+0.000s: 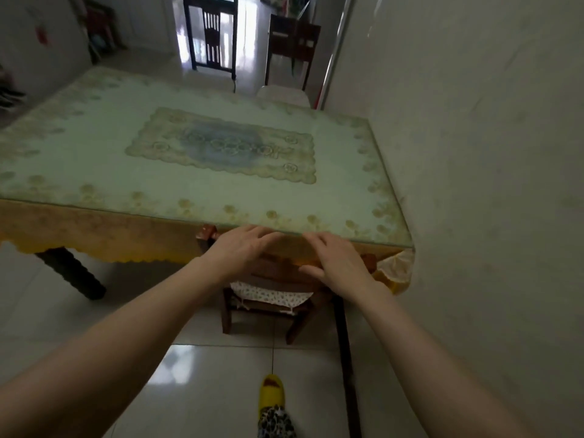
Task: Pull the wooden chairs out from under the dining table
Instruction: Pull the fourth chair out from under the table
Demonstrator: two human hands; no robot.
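- The dining table fills the middle of the view, its long axis running left to right, with its right end against the wall.
- A patterned cloth covers the top and hangs over the near edge in a yellow scalloped fringe.
- One wooden chair sits tucked under the near edge toward the right end, its back toward the person and its seat pointing in under the table.
- The chair's top rail runs parallel to the table edge; its left corner post shows just beside the left hand.
- A spotted cushion lies on the seat, tied on with strings.
- The left hand is over the left part of the top rail, fingers spread and loosely curved, not closed on the wood.
- The right hand is over the right part of the rail, fingers likewise spread wide; whether either palm touches the rail I cannot tell.
- Two dark chairs stand well apart from the table's far side, on the tiled floor.
- A foot in a yellow slipper stands on the tiles below the chair.
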